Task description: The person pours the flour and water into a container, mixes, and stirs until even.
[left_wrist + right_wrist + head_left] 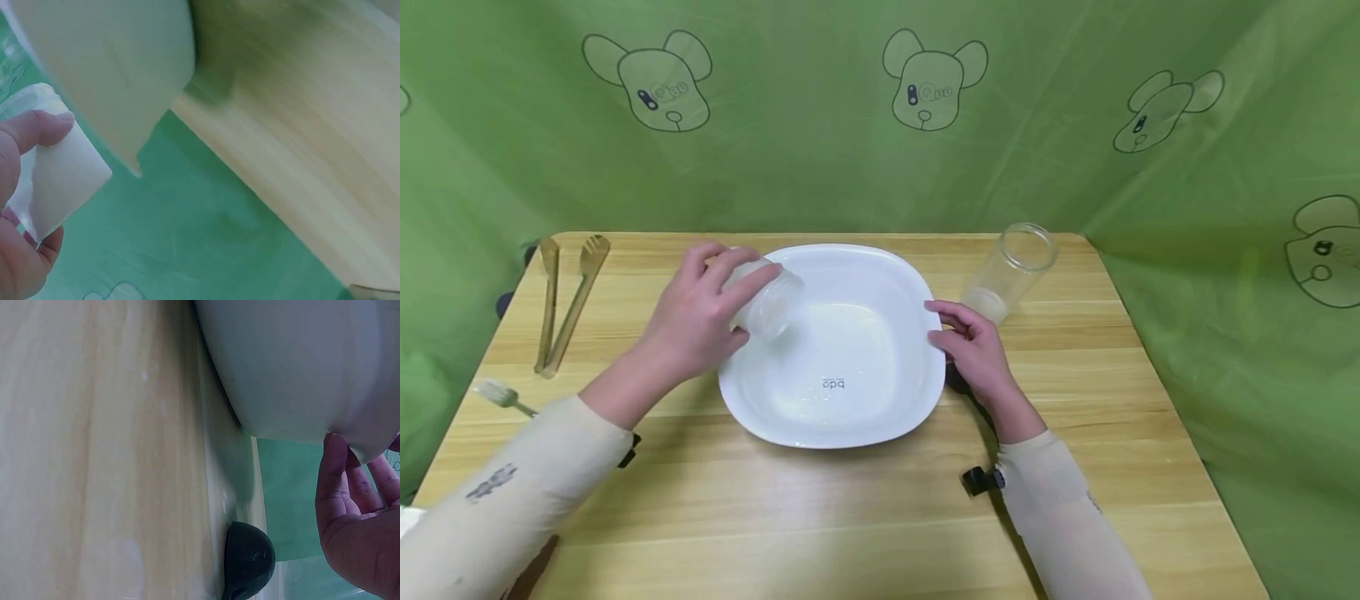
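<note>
My left hand (700,312) grips a glass (778,302) and holds it tilted over the left side of a white plastic basin (880,358). In the left wrist view the thumb and fingers lie around the glass (69,172), which looks whitish, its mouth turned towards the basin. A few droplets show on the basin's floor near the printed letters. At the basin's right rim my right hand (977,358) pinches the edge between thumb and fingers. The right wrist view shows the fingertips right at the rim, beside the basin's outer wall (300,369).
A tall clear glass (1013,271) with something white at its bottom stands beyond my right hand. A black ladle (249,559) lies under my right forearm. On the left are a golden-brown fork (583,287), a similar long utensil (549,300) and a brush (497,392).
</note>
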`<state>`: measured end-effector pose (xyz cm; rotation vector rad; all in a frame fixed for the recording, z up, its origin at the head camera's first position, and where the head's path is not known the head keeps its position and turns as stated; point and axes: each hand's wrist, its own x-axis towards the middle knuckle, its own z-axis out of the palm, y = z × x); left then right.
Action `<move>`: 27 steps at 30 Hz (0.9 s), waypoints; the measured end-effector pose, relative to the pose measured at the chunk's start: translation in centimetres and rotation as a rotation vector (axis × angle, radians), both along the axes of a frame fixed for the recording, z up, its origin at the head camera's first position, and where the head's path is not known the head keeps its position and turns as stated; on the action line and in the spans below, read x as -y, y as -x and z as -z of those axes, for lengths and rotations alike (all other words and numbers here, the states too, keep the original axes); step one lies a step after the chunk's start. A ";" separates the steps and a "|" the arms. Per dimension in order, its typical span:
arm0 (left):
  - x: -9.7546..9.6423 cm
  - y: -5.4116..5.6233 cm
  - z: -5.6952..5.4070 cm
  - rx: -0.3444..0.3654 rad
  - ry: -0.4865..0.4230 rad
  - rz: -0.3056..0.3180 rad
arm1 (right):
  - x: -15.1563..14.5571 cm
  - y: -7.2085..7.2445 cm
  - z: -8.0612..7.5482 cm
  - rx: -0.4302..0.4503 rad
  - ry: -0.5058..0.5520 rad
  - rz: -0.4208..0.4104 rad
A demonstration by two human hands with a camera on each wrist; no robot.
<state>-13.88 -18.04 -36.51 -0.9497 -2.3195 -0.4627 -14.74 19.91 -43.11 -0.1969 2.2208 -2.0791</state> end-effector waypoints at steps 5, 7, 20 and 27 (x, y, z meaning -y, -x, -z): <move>-0.6 0.2 0.5 0.006 0.015 0.011 | 0.0 0.1 0.1 0.002 0.001 0.001; -0.8 0.2 0.6 0.011 0.016 0.008 | 0.0 0.1 0.1 0.003 -0.001 0.003; -1.8 0.9 0.7 -0.020 0.045 0.035 | 0.1 0.0 -0.2 0.011 -0.006 0.009; -2.0 1.1 0.9 0.015 0.040 0.035 | 0.1 0.0 -0.2 0.010 -0.004 0.007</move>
